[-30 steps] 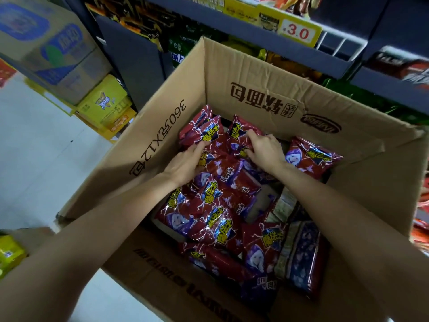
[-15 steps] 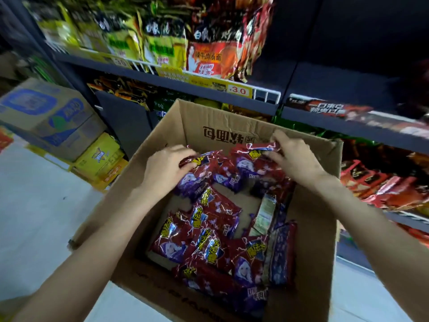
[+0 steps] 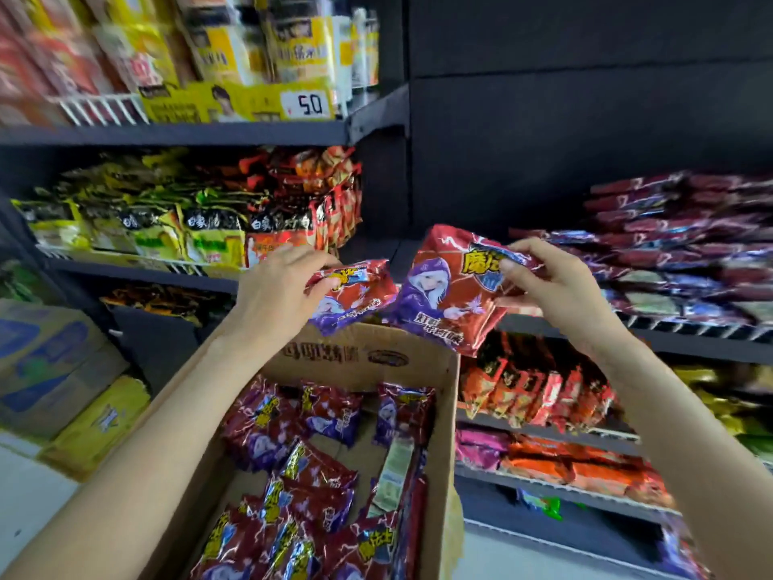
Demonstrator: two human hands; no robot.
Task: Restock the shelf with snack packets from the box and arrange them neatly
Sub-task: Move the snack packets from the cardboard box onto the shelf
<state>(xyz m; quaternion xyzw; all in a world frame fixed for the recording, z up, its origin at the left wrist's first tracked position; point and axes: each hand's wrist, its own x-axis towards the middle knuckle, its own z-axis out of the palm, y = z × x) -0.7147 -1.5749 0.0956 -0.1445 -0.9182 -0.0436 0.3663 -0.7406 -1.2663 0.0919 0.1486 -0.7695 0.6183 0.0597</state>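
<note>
1. A shop aisle of dark shelving (image 3: 251,133) crowded with noodle and snack packs; a cardboard box (image 3: 445,416) stands open on the pale floor below the raised hands.
2. The left hand (image 3: 276,293) clasps a red-and-purple snack packet (image 3: 351,297) by its top edge, fingers curled over it; the packet hangs just right of the palm, above the box's far wall.
3. The right hand (image 3: 560,286) pinches a second, larger-looking packet (image 3: 447,293) at its upper right corner between thumb and fingers; that packet slants down to the left of the hand, nearly touching the first one.
4. Right of and beyond the right hand, a shelf (image 3: 690,328) already carries flat stacks of like packets (image 3: 686,244), so part of the restocking looks done.
5. Below both wrists many loose packets (image 3: 301,487) lie in the box; I judge the job roughly midway, with these two not yet placed and plenty left to move and square up.
</note>
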